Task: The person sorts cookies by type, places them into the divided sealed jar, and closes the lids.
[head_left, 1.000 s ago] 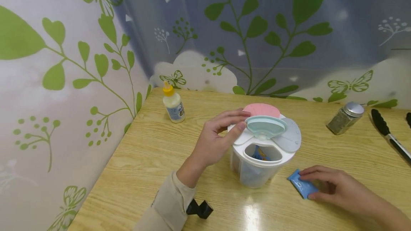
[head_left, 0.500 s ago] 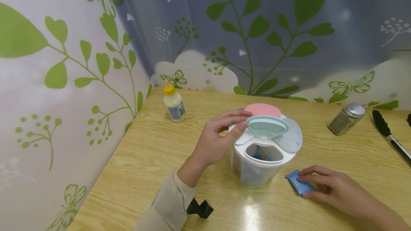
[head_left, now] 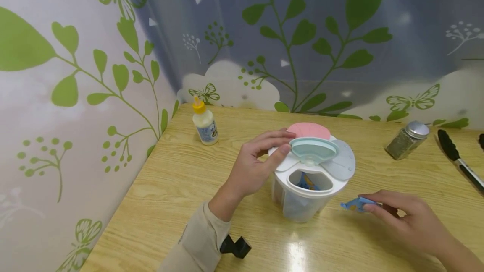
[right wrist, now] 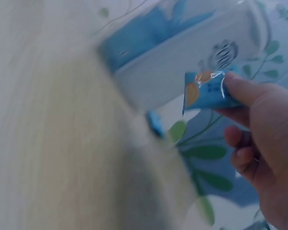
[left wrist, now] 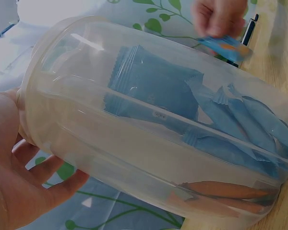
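Note:
My left hand (head_left: 251, 167) grips the lid rim of a clear plastic storage container (head_left: 300, 207), thumb on top. The container stands upright; its white lid has a pink flap (head_left: 308, 130), a grey flap (head_left: 340, 160) and a mint flap (head_left: 314, 149) tilted up beside an open hole. Several blue packets (left wrist: 158, 86) lie inside, and orange pieces (left wrist: 225, 189) sit in another compartment. To the container's right, my right hand (head_left: 412, 217) pinches a small blue snack packet (head_left: 353, 205) above the table. Its orange print shows in the right wrist view.
A feeding bottle (head_left: 206, 127) with a yellow collar stands back left on the wooden table (head_left: 170, 171). At the right are a glass jar (head_left: 406, 139) with a metal lid and black-handled tongs (head_left: 459, 160). A black block-like piece (head_left: 236, 247) shows by my left sleeve.
My right hand has pinched the packet and lifted it off the table, turning it from flat to edge-on. The left hand and container have stayed in place.

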Demonstrator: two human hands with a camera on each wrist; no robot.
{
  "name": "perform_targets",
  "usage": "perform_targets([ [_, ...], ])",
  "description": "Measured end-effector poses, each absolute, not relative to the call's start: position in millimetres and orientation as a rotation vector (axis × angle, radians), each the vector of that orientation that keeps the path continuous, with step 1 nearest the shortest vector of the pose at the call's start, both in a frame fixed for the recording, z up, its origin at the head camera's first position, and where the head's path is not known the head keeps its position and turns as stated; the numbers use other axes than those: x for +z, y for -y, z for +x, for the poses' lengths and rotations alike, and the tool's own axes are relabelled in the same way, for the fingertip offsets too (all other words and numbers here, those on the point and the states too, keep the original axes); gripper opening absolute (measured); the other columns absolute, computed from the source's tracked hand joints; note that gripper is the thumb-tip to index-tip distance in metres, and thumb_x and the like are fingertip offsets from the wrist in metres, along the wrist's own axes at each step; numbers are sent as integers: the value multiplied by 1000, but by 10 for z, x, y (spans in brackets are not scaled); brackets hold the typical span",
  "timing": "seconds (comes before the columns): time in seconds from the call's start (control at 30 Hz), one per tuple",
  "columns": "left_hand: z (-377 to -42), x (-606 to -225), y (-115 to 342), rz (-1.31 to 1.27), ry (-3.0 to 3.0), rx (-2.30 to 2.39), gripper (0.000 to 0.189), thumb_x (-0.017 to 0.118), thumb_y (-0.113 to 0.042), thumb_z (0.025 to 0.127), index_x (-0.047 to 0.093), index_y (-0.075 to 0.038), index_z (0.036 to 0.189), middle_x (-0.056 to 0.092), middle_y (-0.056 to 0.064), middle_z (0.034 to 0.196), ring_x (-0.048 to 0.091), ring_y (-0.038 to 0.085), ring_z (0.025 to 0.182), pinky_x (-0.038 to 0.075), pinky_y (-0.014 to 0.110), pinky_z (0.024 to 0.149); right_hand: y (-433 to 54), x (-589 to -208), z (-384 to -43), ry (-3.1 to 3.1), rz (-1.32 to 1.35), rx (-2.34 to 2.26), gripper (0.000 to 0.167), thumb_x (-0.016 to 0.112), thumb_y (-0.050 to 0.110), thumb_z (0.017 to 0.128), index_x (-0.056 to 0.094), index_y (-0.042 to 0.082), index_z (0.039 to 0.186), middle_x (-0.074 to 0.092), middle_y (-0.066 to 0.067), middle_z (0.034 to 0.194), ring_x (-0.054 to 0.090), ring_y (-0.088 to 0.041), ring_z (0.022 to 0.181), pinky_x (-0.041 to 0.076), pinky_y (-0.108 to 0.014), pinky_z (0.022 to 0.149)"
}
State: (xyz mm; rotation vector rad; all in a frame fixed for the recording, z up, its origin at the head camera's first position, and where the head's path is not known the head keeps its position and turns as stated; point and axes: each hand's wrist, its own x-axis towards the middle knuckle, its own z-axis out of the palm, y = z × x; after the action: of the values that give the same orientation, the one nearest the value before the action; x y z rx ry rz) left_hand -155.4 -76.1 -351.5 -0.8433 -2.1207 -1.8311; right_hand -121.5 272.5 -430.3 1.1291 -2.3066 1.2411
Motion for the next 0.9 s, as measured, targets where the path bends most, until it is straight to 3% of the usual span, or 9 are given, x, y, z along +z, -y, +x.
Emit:
perform_targets([
  [0.17,-1550,-3511,758,-837,2121,-1827,30,61,-25,100,73,0,113,67,11,130,55,15,133,56,35,92,-2701,-4106,-1194,2104,1149,1702,32,61,-28,79,71,-9,103,73,-1,91,49,-3,60,34,-20,44],
  [0.27,-1552,-3516,751,-839,2121,-1831,29,61,-23,100,73,0,113,68,11,130,55,15,133,57,38,91,-2694,-4013,-1146,2069,1073,1760,30,61,-29,79,70,-11,101,74,-2,95,51,-5,60,34,-22,43],
  [0.67,-1556,-3530,752,-829,2133,-1829,28,61,-22,100,73,0,113,68,10,129,55,14,133,56,43,92,-2487,-3561,-1105,1863,1003,1904,20,59,-25,85,69,-15,99,71,-3,87,48,-7,54,28,-25,42],
  [0.9,-1554,-3518,753,-849,2113,-1830,33,61,-27,100,73,1,112,68,11,129,54,16,133,56,35,94,-2227,-3280,-1134,1778,986,1947,18,59,-25,84,68,-17,97,71,-5,81,49,-8,53,27,-25,41],
])
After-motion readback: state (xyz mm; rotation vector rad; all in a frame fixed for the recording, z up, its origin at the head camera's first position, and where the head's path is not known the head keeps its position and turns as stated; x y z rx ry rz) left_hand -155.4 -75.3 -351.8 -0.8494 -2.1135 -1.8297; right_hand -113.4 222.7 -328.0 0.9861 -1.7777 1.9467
